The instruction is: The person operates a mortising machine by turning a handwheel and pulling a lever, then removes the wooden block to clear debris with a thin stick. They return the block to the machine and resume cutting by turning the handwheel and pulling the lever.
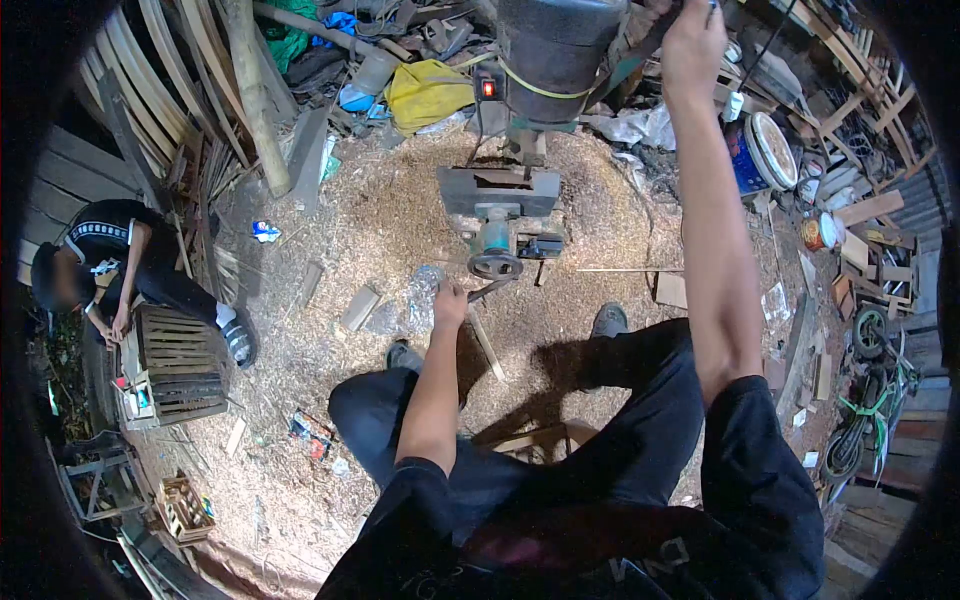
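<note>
My left hand is closed, low in front of my knees, on one end of a dark curved piece. Just beside it a light wooden stick slants down over the shavings. Beyond that hand stands a machine with a round handwheel and a dark metal top. My right hand is raised at the top edge, its fingers closed; only a small dark bit of what it holds shows. It is right of a large dark drum.
On the left a person sits by a slatted wooden crate. A switch box with a red light adjoins the drum. Buckets, scrap wood and a green motorcycle line the right side. Shavings cover the ground.
</note>
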`<action>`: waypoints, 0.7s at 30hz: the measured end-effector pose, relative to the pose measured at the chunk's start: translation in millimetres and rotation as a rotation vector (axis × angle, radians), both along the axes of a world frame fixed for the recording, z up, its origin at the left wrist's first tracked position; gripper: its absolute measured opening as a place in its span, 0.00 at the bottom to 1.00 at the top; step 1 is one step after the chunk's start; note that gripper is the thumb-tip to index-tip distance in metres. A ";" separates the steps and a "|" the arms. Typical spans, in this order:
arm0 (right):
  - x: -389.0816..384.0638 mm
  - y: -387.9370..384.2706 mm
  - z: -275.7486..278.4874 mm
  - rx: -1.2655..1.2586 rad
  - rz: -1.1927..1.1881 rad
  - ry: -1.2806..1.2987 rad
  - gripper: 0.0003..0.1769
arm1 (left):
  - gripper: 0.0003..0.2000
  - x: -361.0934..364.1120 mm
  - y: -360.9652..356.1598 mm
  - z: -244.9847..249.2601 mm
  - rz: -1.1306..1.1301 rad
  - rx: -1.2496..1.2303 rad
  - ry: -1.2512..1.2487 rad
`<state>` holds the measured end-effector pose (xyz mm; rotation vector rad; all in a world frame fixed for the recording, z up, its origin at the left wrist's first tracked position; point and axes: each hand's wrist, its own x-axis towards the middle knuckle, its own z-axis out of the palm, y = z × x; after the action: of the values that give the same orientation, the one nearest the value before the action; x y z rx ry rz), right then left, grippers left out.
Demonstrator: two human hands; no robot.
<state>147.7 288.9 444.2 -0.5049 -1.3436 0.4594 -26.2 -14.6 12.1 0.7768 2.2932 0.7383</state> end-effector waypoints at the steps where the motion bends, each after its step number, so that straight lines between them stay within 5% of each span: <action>1: -3.3 -17.6 11.7 -0.157 0.204 0.097 0.22 | 0.24 -3.6 -8.8 -41.2 -0.066 -0.027 0.000; 4: -6.8 -12.6 23.5 -0.360 0.526 0.337 0.19 | 0.29 3.9 -21.0 -162.0 -0.225 -0.203 0.011; 6: -19.9 -32.3 28.3 -0.282 0.338 0.377 0.18 | 0.35 20.5 -17.9 -150.7 -0.267 -0.255 -0.102; 8: -17.5 -39.0 27.4 -0.222 0.384 0.327 0.18 | 0.45 32.9 -17.2 -268.9 -0.479 -0.352 0.188; 10: -2.3 -17.1 18.7 -0.230 0.435 0.194 0.17 | 0.48 29.7 -7.8 -240.6 -0.292 -0.325 0.079; 11: -8.1 -18.9 14.0 -0.039 0.470 0.183 0.16 | 0.50 30.6 -5.7 -238.8 -0.195 -0.315 0.024; 14: 28.3 2.1 19.7 -0.120 0.833 0.004 0.18 | 0.51 42.1 -8.6 -237.8 -0.212 -0.377 0.161; 15: 10.3 -21.9 18.3 -0.229 0.486 0.157 0.17 | 0.51 41.6 0.8 -156.5 -0.152 -0.404 -0.027; 17: 38.7 -26.3 -8.2 -0.184 0.751 0.130 0.24 | 0.51 23.2 3.9 -149.1 -0.303 -0.526 -0.088; 21: 40.8 -81.0 -28.8 -0.251 0.636 0.121 0.25 | 0.50 18.3 14.7 -146.3 -0.360 -0.535 -0.164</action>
<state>188.4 207.9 415.4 -0.2351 -1.3203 1.1729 -7.8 0.2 -134.2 0.8003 1.9859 0.0156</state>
